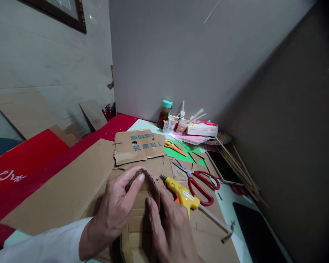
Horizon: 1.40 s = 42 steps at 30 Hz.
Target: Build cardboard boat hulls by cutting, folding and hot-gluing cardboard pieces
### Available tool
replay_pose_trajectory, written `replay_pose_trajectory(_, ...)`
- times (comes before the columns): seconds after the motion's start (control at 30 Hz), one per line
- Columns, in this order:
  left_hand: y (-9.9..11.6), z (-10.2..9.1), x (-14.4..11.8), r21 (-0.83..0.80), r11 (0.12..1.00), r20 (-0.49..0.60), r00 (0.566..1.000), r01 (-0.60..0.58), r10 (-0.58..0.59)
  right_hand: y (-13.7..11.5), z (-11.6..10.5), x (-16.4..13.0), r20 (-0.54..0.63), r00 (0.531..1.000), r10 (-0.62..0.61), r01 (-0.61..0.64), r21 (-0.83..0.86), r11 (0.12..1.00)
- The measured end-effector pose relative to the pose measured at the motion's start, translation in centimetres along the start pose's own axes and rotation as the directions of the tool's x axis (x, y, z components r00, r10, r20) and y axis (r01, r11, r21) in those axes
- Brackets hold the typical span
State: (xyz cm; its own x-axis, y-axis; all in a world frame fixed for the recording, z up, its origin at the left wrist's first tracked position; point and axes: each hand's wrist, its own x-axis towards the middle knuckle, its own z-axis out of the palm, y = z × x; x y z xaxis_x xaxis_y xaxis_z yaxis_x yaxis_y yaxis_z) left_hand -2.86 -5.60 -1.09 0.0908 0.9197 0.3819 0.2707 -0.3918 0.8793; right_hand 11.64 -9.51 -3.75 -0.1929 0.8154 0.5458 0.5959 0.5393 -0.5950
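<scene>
Between my two hands is a bent cardboard piece (pixel 138 215), its corrugated edge curving up to a rounded point at the far end. My left hand (pixel 117 204) grips the left wall near that point, thumb on the inner face and fingers behind. Around the right wall is my right hand (pixel 171 223), its thumb inside and fingers outside. The lower part of the piece runs out of the frame. Just right of my right hand lies a yellow hot glue gun (pixel 182 191) with a glue stick in its back. Red-handled scissors (pixel 201 182) rest beyond it.
A printed cardboard sheet (pixel 139 146) lies ahead, a larger plain one (pixel 68 182) to the left. Orange scissors (pixel 177 148), a triangle ruler (pixel 178 171) and a tablet (pixel 224 166) lie farther right. A jar (pixel 164 114), cups and a tissue pack (pixel 202 128) stand by the wall.
</scene>
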Motion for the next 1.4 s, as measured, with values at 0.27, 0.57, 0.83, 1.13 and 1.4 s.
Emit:
replay_pose_trajectory(0.27,-0.2,0.2,-0.1,-0.008,0.999,-0.047,0.998,-0.031,0.030,-0.1,1.8,-1.2,-0.145,0.989,0.014,-0.021,-0.044,0.999)
replay_pose_trajectory(0.57,-0.2,-0.5,1.1,0.016,0.999,0.034,0.998,-0.052,0.051,0.6,-1.0,0.4,-0.012,1.000,-0.019,0.018,-0.044,0.999)
replay_pose_trajectory(0.83,0.0,-1.1,1.7,0.173,0.925,0.005,0.939,-0.340,0.344,-0.1,-1.8,1.1,0.011,0.999,0.042,-0.041,-0.011,0.999)
replay_pose_trajectory(1.13,-0.4,-2.1,3.5,-0.427,0.893,-0.107,0.972,0.144,-0.208,0.1,-3.7,2.1,0.214,0.913,0.348,-0.361,0.026,0.932)
replay_pose_trajectory(1.4,-0.5,-2.0,3.8,0.042,0.997,0.237,0.968,0.072,-0.080,0.7,-4.0,2.4,0.303,0.875,0.377,-0.375,-0.069,0.925)
